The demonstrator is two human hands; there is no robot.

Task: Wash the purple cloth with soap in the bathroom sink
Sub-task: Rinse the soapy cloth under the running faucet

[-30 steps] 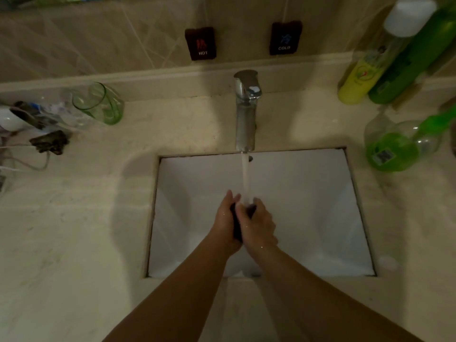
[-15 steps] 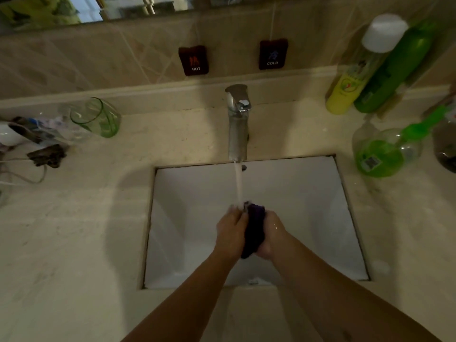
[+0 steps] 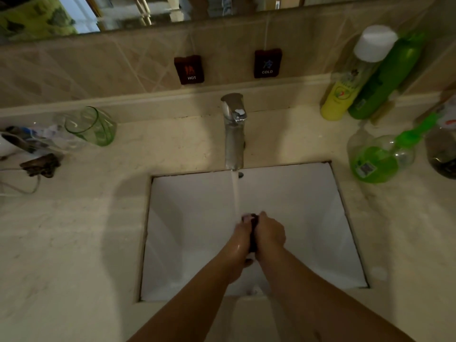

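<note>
Hands met at the centre of the frame, low over the white sink (image 3: 192,243), with the purple cloth (image 3: 253,239) squeezed between them. Only a dark sliver of cloth showed in the gap, so it was bunched small. The left hand (image 3: 240,239) and right hand (image 3: 270,234) both curled their fingers around it, palms pushed toward each other, probably to rub the fabric against itself. They sat directly under the water stream (image 3: 235,193) falling from the chrome faucet (image 3: 233,134) at upper centre, which would keep the cloth wet while it was worked. Soap lather could not be made out (the light was dim). At the right edge, on the bench (image 3: 74,243), a bottle of green liquid (image 3: 377,160) lay within easy reach, possibly the soap. A green glass (image 3: 91,127) stood at upper left.
</note>
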